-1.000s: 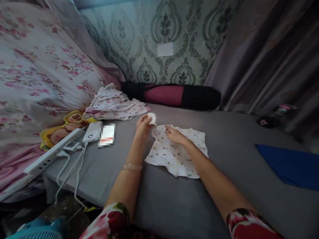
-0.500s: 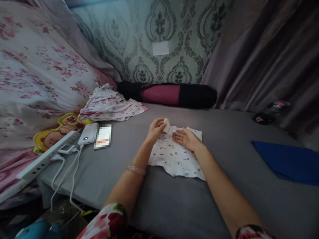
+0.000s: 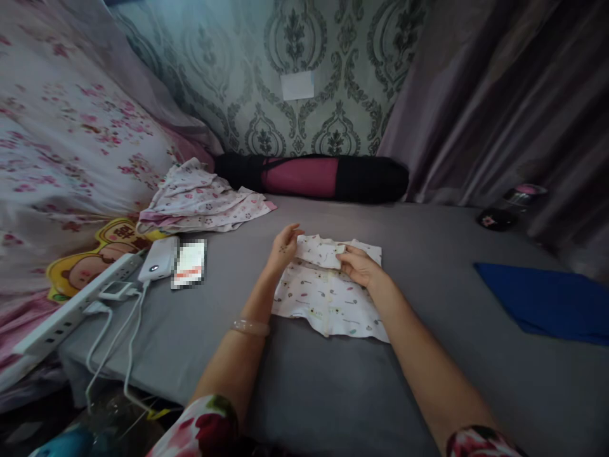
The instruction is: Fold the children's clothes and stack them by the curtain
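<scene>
A small white printed garment (image 3: 323, 295) lies flat on the grey bed surface (image 3: 333, 393) in front of me. My left hand (image 3: 284, 244) pinches its far left corner, where the cloth is folded over. My right hand (image 3: 358, 264) is closed on the folded far edge of the same garment, fingers curled round the cloth. Both hands sit at the garment's far edge, about a hand's width apart. A clear bangle (image 3: 250, 327) circles my left wrist.
A pile of floral cloths (image 3: 200, 203) lies at the back left beside a flowered quilt (image 3: 61, 146). A power bank (image 3: 157, 266), a phone and a power strip (image 3: 76, 308) with cables sit at the left. A black-and-pink roll (image 3: 314, 178) lines the wall; a blue cloth (image 3: 547, 301) lies right.
The left hand brought the small rolled-up white piece down onto the garment's far edge. The right hand turned from open, palm up, to gripping the folded edge. The view shifted slightly.
</scene>
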`<state>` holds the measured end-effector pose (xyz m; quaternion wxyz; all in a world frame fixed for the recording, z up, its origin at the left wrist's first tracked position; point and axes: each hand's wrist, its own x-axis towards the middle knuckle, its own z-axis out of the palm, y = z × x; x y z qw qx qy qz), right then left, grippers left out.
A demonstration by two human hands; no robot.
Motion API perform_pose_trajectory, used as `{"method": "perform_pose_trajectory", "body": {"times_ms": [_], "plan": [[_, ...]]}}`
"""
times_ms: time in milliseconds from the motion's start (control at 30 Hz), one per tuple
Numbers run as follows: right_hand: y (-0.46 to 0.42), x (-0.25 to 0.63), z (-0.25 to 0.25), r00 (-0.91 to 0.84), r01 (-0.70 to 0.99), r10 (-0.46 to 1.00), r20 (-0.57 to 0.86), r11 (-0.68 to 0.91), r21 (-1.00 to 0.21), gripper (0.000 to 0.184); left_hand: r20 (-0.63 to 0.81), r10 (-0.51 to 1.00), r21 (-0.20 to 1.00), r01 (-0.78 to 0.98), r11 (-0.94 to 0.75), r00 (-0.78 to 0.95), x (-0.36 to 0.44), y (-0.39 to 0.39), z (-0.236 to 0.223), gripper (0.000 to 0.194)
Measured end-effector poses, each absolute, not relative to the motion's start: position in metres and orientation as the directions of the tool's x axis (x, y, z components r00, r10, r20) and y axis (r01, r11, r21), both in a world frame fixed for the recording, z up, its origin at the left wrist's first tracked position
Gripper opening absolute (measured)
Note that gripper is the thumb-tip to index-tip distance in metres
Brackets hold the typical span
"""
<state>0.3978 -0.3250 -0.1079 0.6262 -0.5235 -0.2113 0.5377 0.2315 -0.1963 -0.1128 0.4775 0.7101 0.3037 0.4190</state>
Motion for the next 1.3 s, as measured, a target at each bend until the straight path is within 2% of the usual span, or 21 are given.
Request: {"method": "perform_pose_trajectory", "body": {"times_ms": [100, 233, 367, 433, 533, 633, 800, 933, 1000, 1133, 1300], "plan": [[-0.323, 0.402, -0.114, 0.386, -0.367, 0.894, -0.228, -0.078, -0.927, 0.04, 0.294, 0.845, 0.912, 0.133, -0.388, 0.447, 0.222, -0.187, -0.119, 0.039], [-0.319, 0.411, -0.122, 0.503, -0.211, 0.845, -0.18, -0.082, -0.974, 0.058, 0.31, 0.798, 0.841, 0.243, -0.484, 0.517, 0.219, -0.184, -0.127, 0.049], [-0.318, 0.421, -0.128, 0.573, 0.069, 0.818, -0.055, -0.115, -0.991, 0.068, 0.275, 0.717, 0.765, 0.305, -0.567, 0.641, 0.22, -0.189, -0.133, 0.055], [-0.32, 0.423, -0.128, 0.581, 0.257, 0.814, 0.025, -0.155, -0.954, 0.069, 0.254, 0.68, 0.723, 0.332, -0.606, 0.688, 0.222, -0.192, -0.136, 0.055], [-0.325, 0.421, -0.125, 0.545, 0.52, 0.828, 0.136, -0.206, -0.829, 0.07, 0.243, 0.645, 0.627, 0.39, -0.675, 0.725, 0.223, -0.197, -0.142, 0.052], [-0.332, 0.413, -0.124, 0.475, 0.687, 0.855, 0.209, -0.212, -0.695, 0.074, 0.232, 0.614, 0.534, 0.429, -0.729, 0.755, 0.222, -0.201, -0.143, 0.05], [-0.34, 0.399, -0.125, 0.377, 0.823, 0.901, 0.214, -0.221, -0.523, 0.077, 0.189, 0.614, 0.426, 0.499, -0.754, 0.766, 0.219, -0.213, -0.129, 0.048], [-0.342, 0.388, -0.12, 0.307, 0.929, 0.903, 0.302, -0.215, -0.303, 0.062, 0.259, 0.591, 0.334, 0.503, -0.797, 0.764, 0.227, -0.226, -0.115, 0.045], [-0.341, 0.38, -0.118, 0.261, 0.954, 0.909, 0.325, -0.191, -0.232, 0.053, 0.297, 0.554, 0.288, 0.48, -0.829, 0.778, 0.235, -0.233, -0.113, 0.045], [-0.339, 0.367, -0.119, 0.21, 0.963, 0.942, 0.26, -0.154, -0.22, 0.053, 0.299, 0.489, 0.221, 0.438, -0.871, 0.82, 0.247, -0.242, -0.117, 0.047], [-0.338, 0.365, -0.124, 0.217, 0.952, 0.965, 0.15, -0.175, -0.252, 0.054, 0.245, 0.508, 0.236, 0.458, -0.857, 0.826, 0.245, -0.241, -0.127, 0.05]]}}
